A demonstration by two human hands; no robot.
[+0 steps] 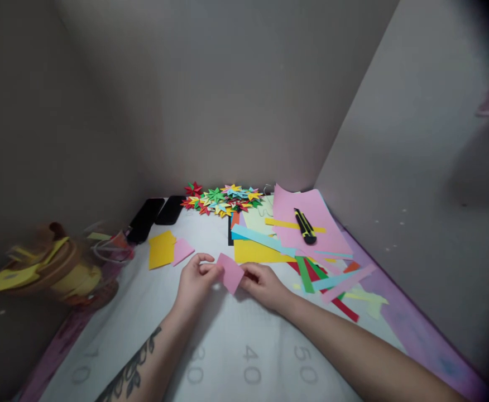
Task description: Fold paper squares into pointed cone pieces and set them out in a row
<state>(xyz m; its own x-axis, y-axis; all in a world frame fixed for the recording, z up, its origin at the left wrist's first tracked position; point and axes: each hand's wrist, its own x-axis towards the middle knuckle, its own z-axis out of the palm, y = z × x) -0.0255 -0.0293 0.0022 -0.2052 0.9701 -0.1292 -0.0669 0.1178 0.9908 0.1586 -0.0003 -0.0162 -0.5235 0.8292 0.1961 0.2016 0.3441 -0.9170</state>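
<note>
Both of my hands hold one small pink paper piece (pixel 230 272) just above the white mat (pixel 211 340). My left hand (pixel 196 281) pinches its left edge with thumb and fingers closed. My right hand (pixel 265 285) grips its right side, fingers curled behind it. A folded yellow paper (pixel 161 249) and another pink piece (pixel 182 250) lie just beyond my left hand.
A pile of colourful folded paper stars (pixel 223 199) lies at the back. Sheets and strips of coloured paper (pixel 311 245) spread on the right, with a black-and-yellow utility knife (pixel 305 226) on the pink sheet. Two dark phones (pixel 156 215) and a brown-yellow object (pixel 56 268) are on the left.
</note>
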